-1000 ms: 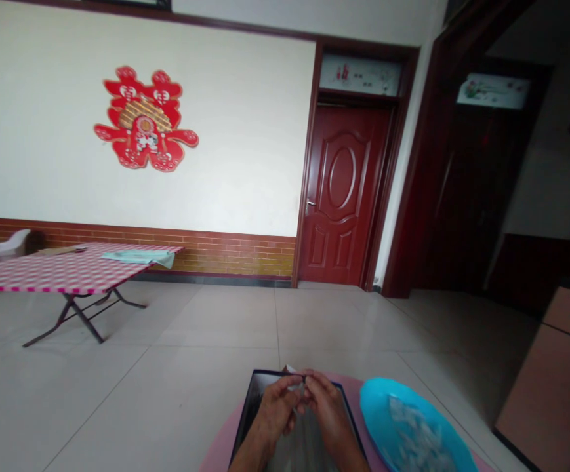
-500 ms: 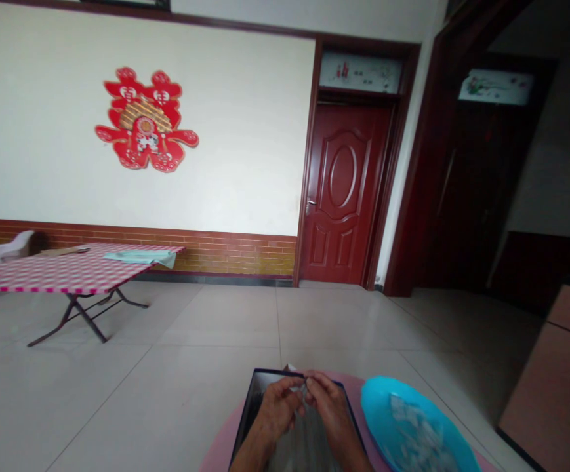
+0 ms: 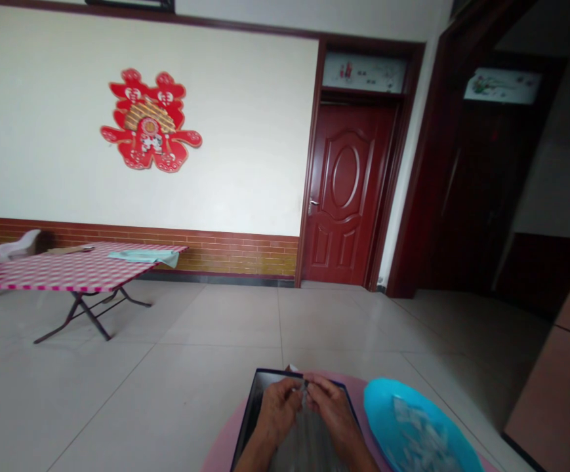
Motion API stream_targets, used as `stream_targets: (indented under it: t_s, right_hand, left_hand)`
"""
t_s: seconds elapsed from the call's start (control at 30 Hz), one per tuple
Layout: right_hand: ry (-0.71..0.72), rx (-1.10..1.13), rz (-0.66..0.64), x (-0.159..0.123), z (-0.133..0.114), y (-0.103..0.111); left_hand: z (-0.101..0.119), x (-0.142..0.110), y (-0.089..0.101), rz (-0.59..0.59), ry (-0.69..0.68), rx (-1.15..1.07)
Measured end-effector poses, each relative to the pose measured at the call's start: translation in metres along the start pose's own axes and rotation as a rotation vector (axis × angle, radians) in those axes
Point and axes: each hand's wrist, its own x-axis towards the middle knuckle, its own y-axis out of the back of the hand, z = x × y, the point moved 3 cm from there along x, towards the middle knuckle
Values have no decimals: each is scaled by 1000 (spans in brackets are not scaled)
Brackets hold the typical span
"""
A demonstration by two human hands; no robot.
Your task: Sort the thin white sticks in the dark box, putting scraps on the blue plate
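My left hand [image 3: 277, 414] and right hand [image 3: 332, 412] have hardly shifted since the last frames: the fingers [image 3: 317, 385] of both still pinch a small pale piece [image 3: 304, 388], too small to identify, above a black-edged tray [image 3: 259, 393] on the pink round counter [image 3: 218, 449], with a blue basin [image 3: 380, 406] of pale scraps [image 3: 420, 432] just beside it.
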Motion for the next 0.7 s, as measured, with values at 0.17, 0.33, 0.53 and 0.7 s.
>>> stream_targets:
  t_s: [0.17, 0.33, 0.53, 0.7]
  right_hand:
    - [-23, 32, 7, 5, 9, 1]
    - [23, -42, -4, 2, 1, 0]
    - [196, -385, 50, -2, -8, -1]
    - [280, -616, 148, 1, 0, -3]
  left_hand:
    - [1, -3, 3, 151, -291, 355]
    - [-2, -5, -1, 303, -440, 562]
    - [7, -10, -2, 271, -452, 687]
    - [5, -9, -3, 243, -442, 749]
